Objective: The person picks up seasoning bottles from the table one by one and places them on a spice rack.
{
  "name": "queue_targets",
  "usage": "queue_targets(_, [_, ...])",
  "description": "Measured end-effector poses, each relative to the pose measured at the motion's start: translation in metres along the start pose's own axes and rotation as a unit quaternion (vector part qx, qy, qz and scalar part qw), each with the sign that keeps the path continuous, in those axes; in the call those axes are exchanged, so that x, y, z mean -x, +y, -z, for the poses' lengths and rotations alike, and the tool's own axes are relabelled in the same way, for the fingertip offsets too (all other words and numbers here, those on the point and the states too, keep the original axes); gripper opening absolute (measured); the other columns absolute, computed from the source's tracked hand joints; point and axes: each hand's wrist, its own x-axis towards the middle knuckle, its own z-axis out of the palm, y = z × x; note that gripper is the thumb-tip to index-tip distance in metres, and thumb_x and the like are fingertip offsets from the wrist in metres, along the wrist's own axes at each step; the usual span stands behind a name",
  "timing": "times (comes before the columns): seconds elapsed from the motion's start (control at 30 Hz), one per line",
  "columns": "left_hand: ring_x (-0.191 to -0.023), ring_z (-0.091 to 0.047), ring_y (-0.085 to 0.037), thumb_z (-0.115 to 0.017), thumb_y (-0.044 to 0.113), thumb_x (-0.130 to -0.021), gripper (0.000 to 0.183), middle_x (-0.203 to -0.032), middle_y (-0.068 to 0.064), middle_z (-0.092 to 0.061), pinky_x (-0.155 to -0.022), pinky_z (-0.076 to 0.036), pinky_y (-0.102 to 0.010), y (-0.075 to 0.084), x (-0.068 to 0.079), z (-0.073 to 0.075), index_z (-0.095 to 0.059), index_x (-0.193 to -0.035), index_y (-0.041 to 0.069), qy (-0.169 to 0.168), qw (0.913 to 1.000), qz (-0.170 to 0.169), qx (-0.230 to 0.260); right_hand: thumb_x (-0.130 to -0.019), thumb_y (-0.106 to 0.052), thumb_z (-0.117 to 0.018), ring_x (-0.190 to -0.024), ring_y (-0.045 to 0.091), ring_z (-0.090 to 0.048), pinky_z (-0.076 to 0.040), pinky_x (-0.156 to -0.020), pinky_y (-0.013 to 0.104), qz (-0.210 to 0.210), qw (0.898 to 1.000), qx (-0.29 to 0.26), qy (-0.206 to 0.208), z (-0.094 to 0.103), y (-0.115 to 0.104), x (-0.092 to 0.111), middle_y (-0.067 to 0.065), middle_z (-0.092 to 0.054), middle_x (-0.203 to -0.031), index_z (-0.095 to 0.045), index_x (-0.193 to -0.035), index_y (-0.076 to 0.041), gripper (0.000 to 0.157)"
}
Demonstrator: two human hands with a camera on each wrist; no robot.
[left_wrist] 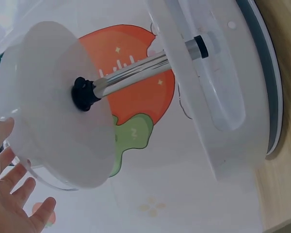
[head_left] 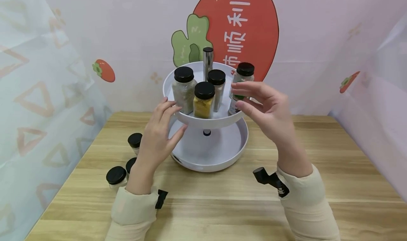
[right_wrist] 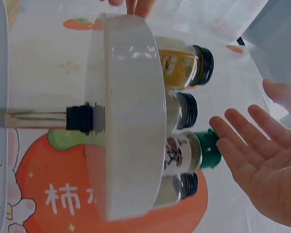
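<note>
A white two-tier turntable rack has an upper tray over a lower tray. The upper tray holds a large black-lidded jar, a jar of yellow powder, another black-lidded jar behind it and a jar at the right. Beside that last one stands a green-capped bottle. My left hand has its fingers spread along the upper tray's left rim. On the other side, my right hand holds nothing; its fingertips are right at the green cap, thumb well apart.
Several black-lidded jars stand on the wooden table left of the rack, including one near jar and a farther one, partly behind my left arm. A chrome post rises through the upper tray. A printed backdrop stands behind.
</note>
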Motion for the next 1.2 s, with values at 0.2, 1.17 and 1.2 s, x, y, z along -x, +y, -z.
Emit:
queue_targets(0.2, [-0.142, -0.041, -0.036, -0.078, 0.014, -0.084, 0.051, -0.137, -0.019, -0.052, -0.124, -0.034, -0.039, 0.002, 0.005, 0.009, -0.056, -0.128, 0.0, -0.011, 0.9995, -0.01, -0.027, -0.088, 0.012, -0.064, -0.106, 0.023, -0.07, -0.06, -0.091, 0.023, 0.04, 0.997, -0.048, 0.038, 0.018, 0.004, 0.012, 0.012, -0.072, -0.115, -0.064, -0.118, 0.012, 0.031])
queue_targets(1.17, [-0.139, -0.043, -0.041, -0.053, 0.045, -0.1, 0.056, -0.134, -0.023, -0.054, -0.125, -0.031, -0.033, -0.026, 0.047, 0.078, -0.057, -0.129, -0.003, -0.039, 0.9964, 0.024, -0.072, -0.097, -0.031, -0.064, -0.12, 0.01, -0.058, -0.031, -0.122, 0.055, -0.353, 0.933, -0.011, 0.073, 0.068, 0.119, 0.043, -0.008, -0.064, -0.124, -0.056, -0.136, -0.01, 0.046])
queue_targets(1.2, [-0.139, -0.043, -0.041, -0.057, 0.04, -0.099, 0.053, -0.133, -0.023, -0.055, -0.125, -0.03, -0.032, -0.028, 0.049, 0.08, -0.057, -0.129, -0.003, -0.045, 0.9962, 0.025, -0.071, -0.098, -0.031, -0.062, -0.126, 0.014, -0.054, -0.031, -0.122, 0.055, -0.366, 0.929, -0.002, 0.054, 0.067, 0.123, 0.044, -0.004, -0.06, -0.132, -0.052, -0.141, -0.009, 0.049])
